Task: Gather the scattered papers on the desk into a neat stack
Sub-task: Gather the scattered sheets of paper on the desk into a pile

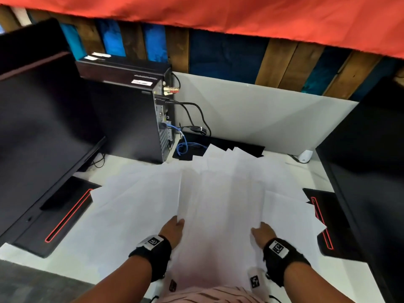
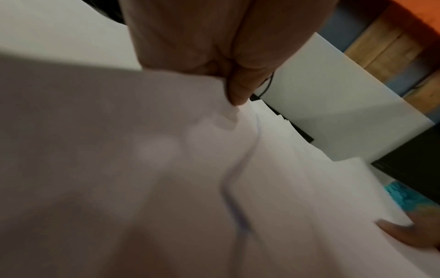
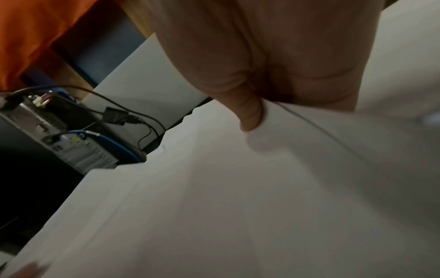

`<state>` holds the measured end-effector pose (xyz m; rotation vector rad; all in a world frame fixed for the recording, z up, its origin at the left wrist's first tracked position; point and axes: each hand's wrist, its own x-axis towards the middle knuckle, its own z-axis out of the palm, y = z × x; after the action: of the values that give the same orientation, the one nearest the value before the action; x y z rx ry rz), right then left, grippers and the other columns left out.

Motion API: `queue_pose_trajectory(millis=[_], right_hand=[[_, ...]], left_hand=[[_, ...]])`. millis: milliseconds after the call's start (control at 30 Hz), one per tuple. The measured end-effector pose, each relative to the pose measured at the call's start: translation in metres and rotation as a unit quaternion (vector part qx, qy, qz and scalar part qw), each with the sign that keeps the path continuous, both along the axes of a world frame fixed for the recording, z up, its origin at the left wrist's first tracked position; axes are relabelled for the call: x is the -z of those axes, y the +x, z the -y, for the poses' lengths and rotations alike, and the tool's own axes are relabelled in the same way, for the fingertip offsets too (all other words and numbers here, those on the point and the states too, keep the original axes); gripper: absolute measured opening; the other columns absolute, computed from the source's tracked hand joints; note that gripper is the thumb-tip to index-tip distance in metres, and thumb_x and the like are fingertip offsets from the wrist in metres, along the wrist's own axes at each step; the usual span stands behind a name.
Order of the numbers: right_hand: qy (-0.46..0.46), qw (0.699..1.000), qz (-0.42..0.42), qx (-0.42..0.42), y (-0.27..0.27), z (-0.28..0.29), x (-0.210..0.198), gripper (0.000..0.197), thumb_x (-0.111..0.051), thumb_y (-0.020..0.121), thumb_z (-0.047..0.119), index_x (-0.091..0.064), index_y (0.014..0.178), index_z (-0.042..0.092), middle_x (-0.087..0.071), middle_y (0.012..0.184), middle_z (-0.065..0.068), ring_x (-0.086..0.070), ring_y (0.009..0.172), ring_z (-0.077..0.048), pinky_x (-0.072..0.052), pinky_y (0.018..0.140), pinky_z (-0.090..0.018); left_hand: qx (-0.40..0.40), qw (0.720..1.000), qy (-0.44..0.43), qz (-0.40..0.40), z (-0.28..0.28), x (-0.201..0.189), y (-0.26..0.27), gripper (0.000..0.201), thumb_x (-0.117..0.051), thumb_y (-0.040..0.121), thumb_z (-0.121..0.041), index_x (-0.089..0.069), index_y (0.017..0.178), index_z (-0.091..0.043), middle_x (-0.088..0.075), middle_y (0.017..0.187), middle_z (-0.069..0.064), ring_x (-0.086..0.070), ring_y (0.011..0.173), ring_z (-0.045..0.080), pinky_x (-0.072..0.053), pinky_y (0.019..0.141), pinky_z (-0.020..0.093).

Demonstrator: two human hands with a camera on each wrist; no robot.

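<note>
I've got a sheaf of papers pinched at both long edges — left hand and right hand, thumbs on top. It runs lengthwise away from me toward the PC tower, loose sheets fanned beneath on both sides.

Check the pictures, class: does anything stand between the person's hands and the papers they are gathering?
Nothing visible does. The left hand and the right hand already grip the papers by their side edges, thumbs on top; more sheets lie spread underneath on the desk.
</note>
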<state>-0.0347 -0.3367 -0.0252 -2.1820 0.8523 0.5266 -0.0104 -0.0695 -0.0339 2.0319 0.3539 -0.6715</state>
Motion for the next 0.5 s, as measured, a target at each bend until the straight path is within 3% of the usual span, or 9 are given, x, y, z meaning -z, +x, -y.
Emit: queue_pose_trajectory(millis=[67,133,167,233,267,333,400,500], right_hand=[[0.024,0.998,-0.003,-0.057,0.001,-0.010,0.000,0.049,-0.043,0.097,0.013,-0.032,0.142,-0.003,-0.039,0.148,-0.018,-0.039,0.135,-0.028,-0.030,0.106,-0.023],[0.072,0.991,0.006,-0.116,0.001,-0.016,0.002,0.051,-0.043,0.097,0.013,-0.028,0.145,0.002,-0.037,0.149,-0.014,-0.038,0.136,-0.026,-0.029,0.108,-0.023],[0.095,0.986,0.011,-0.137,0.000,-0.018,0.003,0.053,-0.044,0.097,0.013,-0.026,0.146,0.004,-0.037,0.150,-0.012,-0.038,0.136,-0.024,-0.029,0.108,-0.023],[0.142,0.979,0.034,-0.141,-0.002,-0.016,0.007,0.057,-0.048,0.095,0.012,-0.024,0.147,0.008,-0.038,0.148,-0.008,-0.042,0.132,-0.022,-0.033,0.104,-0.023],[0.161,0.979,0.057,-0.115,-0.003,-0.012,0.010,0.057,-0.052,0.093,0.012,-0.027,0.145,0.011,-0.042,0.145,-0.010,-0.049,0.123,-0.022,-0.040,0.096,-0.021],[0.162,0.981,0.111,0.002,-0.007,0.003,0.009,0.054,-0.062,0.088,0.012,-0.036,0.134,0.021,-0.051,0.132,-0.017,-0.056,0.101,-0.022,-0.046,0.077,-0.021],[0.052,0.979,0.142,0.139,-0.012,0.030,0.007,0.060,-0.071,0.080,0.016,-0.041,0.131,0.020,-0.051,0.126,-0.021,-0.056,0.107,-0.030,-0.046,0.086,-0.031],[-0.179,0.946,0.015,0.269,-0.038,0.071,0.001,0.071,-0.075,0.071,0.036,-0.044,0.127,0.007,-0.050,0.124,-0.022,-0.049,0.116,-0.038,-0.042,0.099,-0.044]], left_hand=[[0.006,0.999,-0.050,-0.008,0.008,0.003,-0.001,0.058,-0.040,0.094,-0.047,-0.044,0.136,-0.007,-0.054,0.136,0.012,-0.050,0.127,0.027,-0.035,0.109,0.033],[0.018,0.996,-0.082,-0.006,0.013,0.008,-0.003,0.082,-0.053,0.074,-0.070,-0.048,0.133,-0.014,-0.060,0.129,0.004,-0.057,0.119,0.023,-0.041,0.106,0.033],[0.033,0.997,-0.073,-0.004,0.014,0.010,-0.004,0.088,-0.063,0.064,-0.072,-0.051,0.130,-0.016,-0.063,0.125,0.002,-0.060,0.116,0.022,-0.044,0.102,0.032],[0.039,0.998,-0.043,0.012,0.016,0.010,-0.005,0.070,-0.078,0.070,-0.042,-0.053,0.126,-0.009,-0.064,0.121,0.008,-0.060,0.113,0.025,-0.045,0.093,0.028],[0.022,0.999,-0.019,0.018,0.014,0.012,-0.005,0.056,-0.075,0.077,-0.024,-0.053,0.125,-0.004,-0.063,0.120,0.014,-0.060,0.111,0.028,-0.043,0.088,0.027],[-0.010,0.999,0.017,0.034,0.008,0.012,-0.002,0.045,-0.066,0.083,-0.009,-0.052,0.124,0.001,-0.062,0.121,0.021,-0.059,0.110,0.033,-0.043,0.086,0.029],[-0.038,0.998,0.034,0.039,-0.002,0.013,0.002,0.044,-0.063,0.084,-0.007,-0.051,0.125,0.004,-0.061,0.123,0.024,-0.058,0.111,0.036,-0.044,0.090,0.035],[-0.072,0.995,0.060,0.042,-0.017,0.019,0.005,0.042,-0.061,0.084,-0.003,-0.051,0.124,0.008,-0.060,0.122,0.028,-0.058,0.110,0.039,-0.044,0.089,0.038]])
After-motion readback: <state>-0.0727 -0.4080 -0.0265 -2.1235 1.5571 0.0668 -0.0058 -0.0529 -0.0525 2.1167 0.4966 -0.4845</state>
